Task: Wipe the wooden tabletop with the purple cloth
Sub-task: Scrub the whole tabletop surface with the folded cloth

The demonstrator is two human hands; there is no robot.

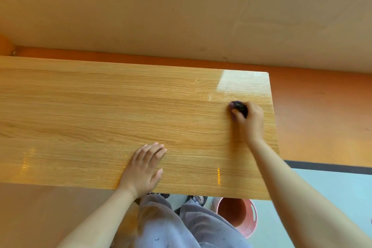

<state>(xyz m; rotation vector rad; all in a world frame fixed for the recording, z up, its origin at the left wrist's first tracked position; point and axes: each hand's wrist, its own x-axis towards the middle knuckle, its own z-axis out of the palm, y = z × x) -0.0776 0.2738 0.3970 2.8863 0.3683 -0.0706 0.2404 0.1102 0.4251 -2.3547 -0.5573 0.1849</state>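
Balled purple cloth [239, 106] in right hand [251, 122]

The right hand [249, 119] gripped the bunched purple cloth [238, 107] against the wooden tabletop [120, 110] near its right end, while the left hand [144, 169] lay flat by the near edge.

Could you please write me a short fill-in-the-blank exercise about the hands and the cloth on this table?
1. The right hand grips a bunched ____ cloth.
2. The left hand rests flat on the wooden tabletop and holds ____.
3. The cloth is near the tabletop's ____ end.
Missing words: purple; nothing; right.
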